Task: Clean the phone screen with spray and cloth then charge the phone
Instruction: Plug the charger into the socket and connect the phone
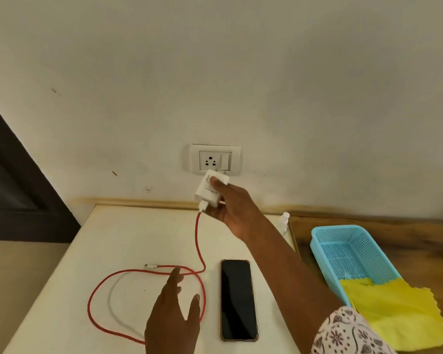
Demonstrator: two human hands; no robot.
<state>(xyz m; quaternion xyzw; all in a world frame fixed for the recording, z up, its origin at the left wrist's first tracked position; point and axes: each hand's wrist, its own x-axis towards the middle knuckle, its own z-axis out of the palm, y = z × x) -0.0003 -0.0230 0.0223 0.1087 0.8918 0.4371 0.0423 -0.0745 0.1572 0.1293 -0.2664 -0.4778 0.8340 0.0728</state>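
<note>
Against the pale wall the socket [210, 160] waits just above the charger [210, 189] my right hand [230, 210] grips, so I line its pins squarely before pushing, while my left hand [174, 310], fingers spread, steadies the red cable [198, 241] left of the phone [238, 300].

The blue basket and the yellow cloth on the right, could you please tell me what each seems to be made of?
The blue basket looks like moulded plastic with a slight sheen: its walls and floor form a regular grid of small holes. The yellow cloth, draped over the basket's near end, looks like a soft matte fabric, perhaps microfibre, judging by its creases and wavy edge.
</note>
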